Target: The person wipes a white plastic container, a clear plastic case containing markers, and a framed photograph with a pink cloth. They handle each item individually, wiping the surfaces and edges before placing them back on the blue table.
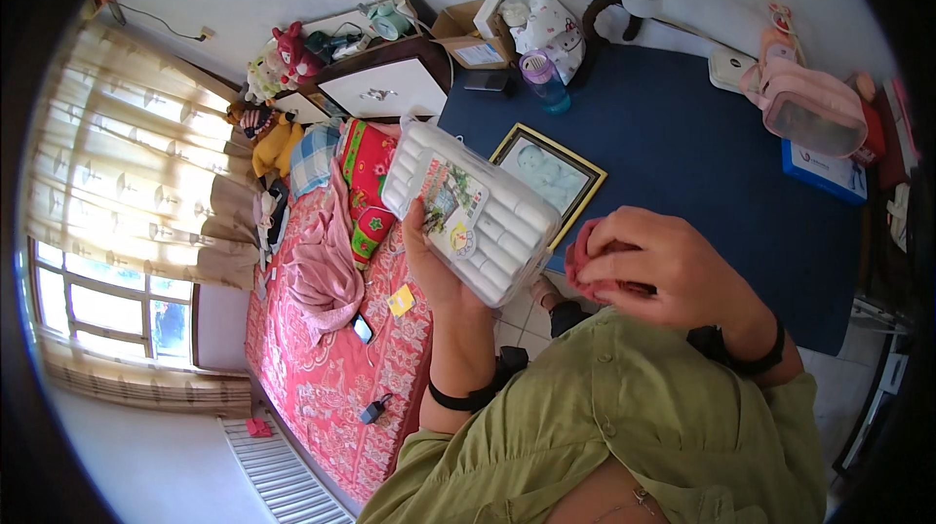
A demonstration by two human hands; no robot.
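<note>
Box: white plastic box (475,210) with a picture label, held up over the bed's edge
Left hand (436,266): fingers clamped under the box
Right hand (663,266): fingers bunched tight on a pink cloth (582,261)
Behind: framed picture (548,173) on the blue table (702,163)

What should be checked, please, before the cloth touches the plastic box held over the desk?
1. Left hand grips the plastic box from below: ok.
2. Right hand is closed round the pink cloth: ok.
3. Cloth and box are close but apart: ok.
4. Box lid is latched: cannot tell.
5. Framed picture lies on the blue desk right under the box, so a drop could hit it: not ok.
6. Water bottle stands upright, away from both hands: ok.
</note>
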